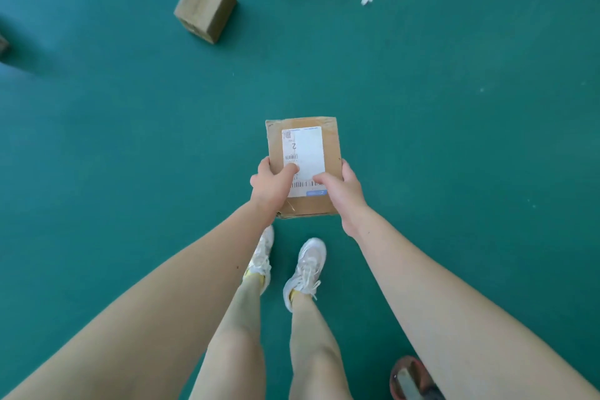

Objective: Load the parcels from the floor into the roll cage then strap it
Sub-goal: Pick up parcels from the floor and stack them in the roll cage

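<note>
The small parcel [305,143] looks light and stiff (cardboard, label up), best taken by its long edges. It is held above the green floor [438,114], ahead of the shoes. The left hand [271,187] and right hand [345,193] grasp its near end, fingers [265,166] wrapped round the sides, thumbs on the label.

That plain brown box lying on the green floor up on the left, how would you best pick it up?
Probably from above, one hand on each long side of the box. It lies flat on the floor, standing apart, both sides free, no handle showing. The left hand and right hand are busy holding the labelled parcel.
</note>
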Demonstrator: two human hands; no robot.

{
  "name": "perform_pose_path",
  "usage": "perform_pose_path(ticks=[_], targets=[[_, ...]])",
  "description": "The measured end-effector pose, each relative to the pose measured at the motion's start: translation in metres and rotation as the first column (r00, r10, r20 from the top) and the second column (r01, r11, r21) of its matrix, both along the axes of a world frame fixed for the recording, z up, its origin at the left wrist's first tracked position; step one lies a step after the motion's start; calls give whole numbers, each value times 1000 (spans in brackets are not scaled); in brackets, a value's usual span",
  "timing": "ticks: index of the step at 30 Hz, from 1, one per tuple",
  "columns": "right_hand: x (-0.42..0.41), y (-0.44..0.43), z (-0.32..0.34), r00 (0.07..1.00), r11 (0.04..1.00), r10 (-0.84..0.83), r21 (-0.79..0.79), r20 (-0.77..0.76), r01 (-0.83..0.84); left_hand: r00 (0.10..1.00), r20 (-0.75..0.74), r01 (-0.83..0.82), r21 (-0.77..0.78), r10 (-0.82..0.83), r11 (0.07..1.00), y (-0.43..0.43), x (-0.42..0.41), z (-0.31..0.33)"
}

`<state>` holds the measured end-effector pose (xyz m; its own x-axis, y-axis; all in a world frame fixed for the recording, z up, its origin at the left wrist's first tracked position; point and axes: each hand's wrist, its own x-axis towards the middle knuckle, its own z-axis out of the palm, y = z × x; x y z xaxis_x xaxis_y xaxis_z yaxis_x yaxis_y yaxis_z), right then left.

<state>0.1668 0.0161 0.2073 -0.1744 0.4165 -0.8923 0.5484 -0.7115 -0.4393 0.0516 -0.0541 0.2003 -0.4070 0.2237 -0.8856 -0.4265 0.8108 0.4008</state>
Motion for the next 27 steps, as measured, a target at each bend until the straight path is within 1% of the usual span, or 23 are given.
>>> perform_pose_path(ticks=[3,8,10,13,18,22,27], targets=[[-15,45,12,999,999,13,35,-34,-12,999,3,-44,75,44,996,38,-15,10],[-63,118,17,998,994,43,104,-37,-39,997,-9,-70,203,73,977,103,-54,12],[-86,148,18,998,991,57,125,-30,-53,996,4,-91,231,93,969,132,-78,13],[-120,187,21,995,988,91,126,-29,-87,995,10,-97,220,97,971,168,-111,18],[-178,266,29,981,970,186,172,-58,-173,992,-48,-107,214,120,971,240,-169,26],[-214,336,32,964,948,259,207,-60,-242,980,-59,-173,242,192,955,305,-198,29],[-262,422,31,931,918,361,192,-46,-347,955,-29,-282,235,297,930,380,-236,27]])
